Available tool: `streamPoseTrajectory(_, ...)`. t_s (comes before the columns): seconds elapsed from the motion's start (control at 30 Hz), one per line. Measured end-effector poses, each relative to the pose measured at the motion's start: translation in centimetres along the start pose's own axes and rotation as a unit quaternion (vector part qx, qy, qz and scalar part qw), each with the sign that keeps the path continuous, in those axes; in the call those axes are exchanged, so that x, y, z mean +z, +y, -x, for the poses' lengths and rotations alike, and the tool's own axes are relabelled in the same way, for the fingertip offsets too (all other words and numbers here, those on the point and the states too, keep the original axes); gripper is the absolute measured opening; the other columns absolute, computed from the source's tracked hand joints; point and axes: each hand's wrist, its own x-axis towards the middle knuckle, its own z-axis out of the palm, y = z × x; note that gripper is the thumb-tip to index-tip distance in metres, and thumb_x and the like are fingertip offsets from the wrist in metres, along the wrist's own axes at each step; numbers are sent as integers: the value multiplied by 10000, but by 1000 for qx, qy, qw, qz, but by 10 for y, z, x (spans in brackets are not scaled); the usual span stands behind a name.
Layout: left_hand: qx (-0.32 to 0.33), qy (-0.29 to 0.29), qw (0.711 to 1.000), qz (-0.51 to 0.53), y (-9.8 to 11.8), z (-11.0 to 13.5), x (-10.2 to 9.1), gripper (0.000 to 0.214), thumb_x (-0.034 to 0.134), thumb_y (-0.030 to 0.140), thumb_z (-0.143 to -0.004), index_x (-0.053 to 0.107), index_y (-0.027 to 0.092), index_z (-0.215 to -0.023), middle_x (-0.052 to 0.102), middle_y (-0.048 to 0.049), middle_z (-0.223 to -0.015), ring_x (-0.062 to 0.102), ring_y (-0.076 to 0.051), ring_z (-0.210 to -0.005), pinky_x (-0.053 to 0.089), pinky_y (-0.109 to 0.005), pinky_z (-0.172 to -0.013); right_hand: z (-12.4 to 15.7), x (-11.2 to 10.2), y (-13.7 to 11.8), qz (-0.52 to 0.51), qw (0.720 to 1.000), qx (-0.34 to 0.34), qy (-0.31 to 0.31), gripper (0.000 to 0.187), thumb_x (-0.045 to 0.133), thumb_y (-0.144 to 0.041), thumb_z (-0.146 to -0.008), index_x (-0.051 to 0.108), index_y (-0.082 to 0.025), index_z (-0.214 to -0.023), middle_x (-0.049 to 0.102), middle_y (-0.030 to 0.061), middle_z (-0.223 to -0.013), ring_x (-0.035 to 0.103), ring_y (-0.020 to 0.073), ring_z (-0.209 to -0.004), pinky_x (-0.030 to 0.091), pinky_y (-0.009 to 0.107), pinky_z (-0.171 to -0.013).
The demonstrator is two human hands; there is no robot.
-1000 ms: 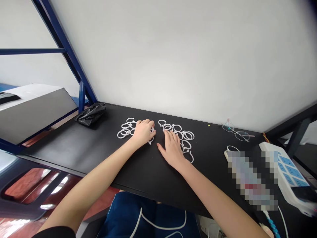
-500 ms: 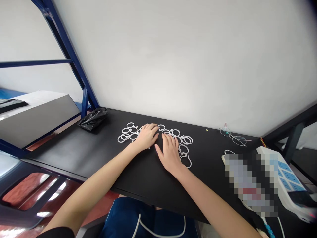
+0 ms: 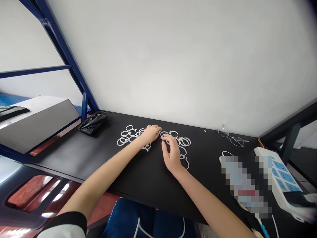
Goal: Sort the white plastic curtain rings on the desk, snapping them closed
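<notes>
Several white open rings with small knobbed ends, like plastic binder rings, lie in two loose groups on the black tabletop point(image 3: 138, 175). My left hand point(image 3: 150, 134) rests over the right side of the left group of rings point(image 3: 132, 132). Its fingers are bent together, with a bit of a white ring showing at the fingertips; the palm side is hidden. Beside the right group of rings point(image 3: 184, 142), my right hand point(image 3: 172, 154) is tilted on its edge. Its thumb and curved fingers are apart and nothing shows between them.
A crumpled black plastic bag point(image 3: 92, 123) lies at the back left. Eyeglasses point(image 3: 231, 137) sit at the back right, near a blurred-out phone-like object point(image 3: 244, 185) and a white power strip point(image 3: 279, 178). Blue metal frame bars point(image 3: 66, 59) rise at the left.
My left hand has drawn its spread fingers together and shifted slightly right. My right hand has lifted off the rings and turned onto its side, uncovering some. The view has shifted slightly.
</notes>
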Motion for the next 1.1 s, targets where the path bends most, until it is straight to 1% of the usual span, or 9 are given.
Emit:
streamPoseTrajectory(0.2, 20, -33, 998, 46, -10, -20, -5, 232, 469, 81, -838, 653, 136, -968, 661, -91, -935, 638, -195, -858, 496, -290, -783, -8, -7, -7, -33, 999, -3, 26, 146, 486, -180, -942, 584, -208, -1046, 650, 106, -1155, 603, 236, -1119, 494, 459, -968)
streamPoseTrajectory(0.3, 44, -32, 996, 69, -12, -26, -23, 201, 487, 88, -837, 660, 129, -930, 669, -90, -915, 632, -186, -846, 496, -287, -798, -18, -15, -6, -45, 998, 35, 30, 146, 483, -195, -945, 585, -210, -1049, 662, 100, -1117, 631, 228, -1071, 528, 435, -928)
streamPoseTrajectory(0.5, 95, 11, 986, 136, 12, -13, -112, 192, 462, 170, -900, 646, 144, -948, 655, -76, -920, 610, -164, -792, 499, -298, -743, -77, -48, -13, 39, 998, 26, -50, 606, 553, -199, -890, 320, -247, -1448, 456, 159, -1417, 641, 226, -994, 587, 428, -802)
streamPoseTrajectory(0.6, 113, 47, 972, 202, 36, 4, -154, 167, 480, 187, -911, 636, 167, -964, 653, -52, -930, 611, -155, -818, 507, -305, -756, -112, -65, -35, 13, 996, -10, -82, 510, 578, -177, -875, 464, -273, -1362, 492, 108, -1396, 649, 208, -985, 610, 366, -722)
streamPoseTrajectory(0.67, 129, 81, 954, 259, 50, 15, -171, 156, 497, 176, -914, 632, 183, -991, 656, -43, -964, 616, -150, -863, 514, -298, -770, -128, -72, -52, -31, 996, -16, -85, 316, 605, -169, -869, 613, -254, -1173, 652, 62, -1149, 667, 192, -923, 612, 327, -683)
streamPoseTrajectory(0.77, 135, 148, 924, 325, 67, 28, -181, 163, 493, 174, -941, 632, 197, -1022, 659, -39, -965, 612, -155, -927, 510, -316, -837, -136, -78, -73, -82, 995, -34, -55, 162, 625, -122, -860, 698, -242, -941, 708, 7, -914, 681, 160, -828, 609, 302, -688)
streamPoseTrajectory(0.9, 158, 211, 899, 351, 76, 35, -182, 157, 572, 202, -917, 605, 199, -1070, 655, -49, -1000, 613, -162, -931, 518, -314, -840, -135, -79, -82, -163, 986, -39, 4, 179, 675, -83, -824, 736, -242, -882, 715, -1, -824, 694, 157, -750, 619, 312, -669)
streamPoseTrajectory(1.0, 157, 251, 902, 315, 74, 36, -182, 237, 630, 270, -888, 587, 213, -1114, 630, -72, -1084, 601, -196, -1003, 517, -345, -876, -136, -78, -82, -190, 978, -51, 68, 210, 702, -62, -790, 745, -252, -870, 695, 0, -879, 688, 150, -734, 627, 320, -645)
streamPoseTrajectory(1.1, 140, 217, 923, 284, 72, 36, -180, 416, 677, 372, -850, 531, 231, -1214, 593, -86, -1173, 586, -222, -1060, 525, -359, -883, -139, -77, -80, -171, 977, -53, 116, 207, 718, -67, -774, 739, -258, -850, 674, -12, -838, 682, 142, -716, 627, 317, -626)
